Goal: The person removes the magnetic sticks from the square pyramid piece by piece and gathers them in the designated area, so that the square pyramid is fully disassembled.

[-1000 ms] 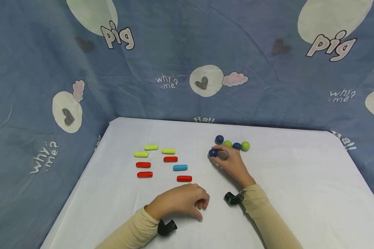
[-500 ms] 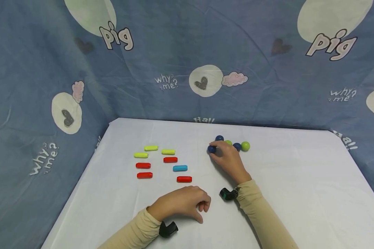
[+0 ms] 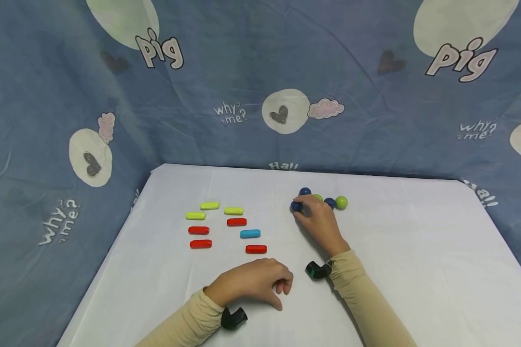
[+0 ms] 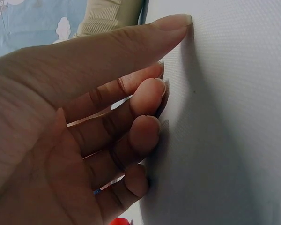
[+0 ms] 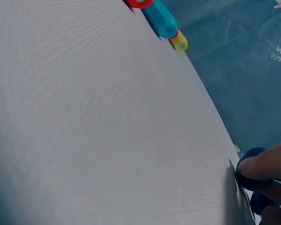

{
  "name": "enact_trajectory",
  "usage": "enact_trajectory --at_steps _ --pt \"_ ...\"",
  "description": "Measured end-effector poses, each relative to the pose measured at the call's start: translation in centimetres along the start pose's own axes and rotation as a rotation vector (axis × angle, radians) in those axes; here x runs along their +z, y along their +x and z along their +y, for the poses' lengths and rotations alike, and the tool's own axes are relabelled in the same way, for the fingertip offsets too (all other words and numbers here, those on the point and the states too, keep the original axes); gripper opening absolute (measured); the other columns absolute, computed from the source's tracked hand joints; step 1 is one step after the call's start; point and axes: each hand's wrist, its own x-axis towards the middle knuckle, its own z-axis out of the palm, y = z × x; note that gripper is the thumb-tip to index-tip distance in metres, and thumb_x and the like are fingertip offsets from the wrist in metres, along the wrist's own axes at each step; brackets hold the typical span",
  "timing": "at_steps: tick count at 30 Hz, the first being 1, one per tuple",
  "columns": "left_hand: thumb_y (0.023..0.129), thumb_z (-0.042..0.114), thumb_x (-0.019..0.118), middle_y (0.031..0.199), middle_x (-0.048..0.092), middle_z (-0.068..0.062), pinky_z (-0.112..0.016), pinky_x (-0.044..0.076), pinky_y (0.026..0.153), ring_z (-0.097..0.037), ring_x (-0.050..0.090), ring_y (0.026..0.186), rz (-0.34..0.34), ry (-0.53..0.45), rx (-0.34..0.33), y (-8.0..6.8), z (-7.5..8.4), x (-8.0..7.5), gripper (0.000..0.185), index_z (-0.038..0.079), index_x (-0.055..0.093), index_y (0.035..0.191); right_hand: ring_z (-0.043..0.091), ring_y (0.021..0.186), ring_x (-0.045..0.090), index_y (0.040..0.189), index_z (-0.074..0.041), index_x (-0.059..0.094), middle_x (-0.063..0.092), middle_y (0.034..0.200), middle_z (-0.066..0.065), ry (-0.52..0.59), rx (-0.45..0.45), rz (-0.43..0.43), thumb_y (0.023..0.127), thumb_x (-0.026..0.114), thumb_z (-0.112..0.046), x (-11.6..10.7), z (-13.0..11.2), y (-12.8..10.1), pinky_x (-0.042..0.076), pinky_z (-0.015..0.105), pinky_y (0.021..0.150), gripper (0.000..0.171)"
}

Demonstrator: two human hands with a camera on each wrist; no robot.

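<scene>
My right hand pinches a dark blue ball between thumb and fingers, low over the white tabletop. In the right wrist view the thumb covers part of this ball. Just beyond the hand lie another dark blue ball and a green ball, partly hidden by the fingers. To their right, a third dark blue ball sits against a second green ball. Nearer the front, my left hand rests on the table, loosely curled around nothing, its thumb tip touching the cloth.
Several short coloured sticks lie on the left half of the table: yellow ones at the back, red ones nearer, and one blue stick. A patterned blue curtain hangs behind the table and along its left side.
My right hand has carried the pinched blue ball slightly farther back, closer to the rear blue ball, and its forearm has shifted left. My left hand has stayed almost still.
</scene>
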Motion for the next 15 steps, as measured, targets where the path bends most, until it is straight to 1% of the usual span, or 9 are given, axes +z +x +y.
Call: enact_trajectory --at_steps 5,11,14,15 --pt "0.077 0.022 0.092 0.069 0.055 0.012 -0.012 0.039 0.062 0.005 0.047 0.065 -0.005 0.002 0.004 0.01 0.01 0.05 0.028 0.022 0.065 0.081 0.032 0.123 0.067 0.122 -0.009 0.073 0.072 0.128 0.014 0.004 0.006 0.001 0.087 0.083 -0.009 0.04 0.01 -0.16 0.054 0.048 0.104 0.037" --pt "0.077 0.021 0.092 0.069 0.056 0.013 -0.012 0.039 0.063 0.006 0.048 0.065 -0.005 -0.021 0.008 -0.16 -0.08 -0.02 0.027 0.022 0.066 0.082 0.032 0.125 0.066 0.125 -0.010 0.072 0.071 0.131 0.013 0.012 0.003 -0.009 0.086 0.083 -0.011 0.04 -0.01 -0.22 0.052 0.048 0.106 0.040" --pt "0.079 0.023 0.090 0.071 0.057 0.013 -0.012 0.040 0.064 0.006 0.048 0.066 0.007 -0.034 0.013 -0.48 -0.41 -0.06 0.024 0.022 0.067 0.085 0.030 0.123 0.067 0.126 -0.010 0.072 0.072 0.129 0.012 0.019 -0.013 0.015 0.087 0.084 -0.014 -0.21 -0.05 -0.21 0.052 0.047 0.106 0.041" --pt "0.080 0.024 0.089 0.072 0.058 0.014 -0.012 0.041 0.065 0.006 0.049 0.067 0.021 -0.032 0.015 -0.65 -0.56 -0.06 0.023 0.022 0.067 0.086 0.030 0.122 0.068 0.125 -0.010 0.072 0.072 0.129 0.011 0.031 -0.018 0.029 0.087 0.084 -0.015 -0.45 -0.09 -0.23 0.053 0.047 0.105 0.041"
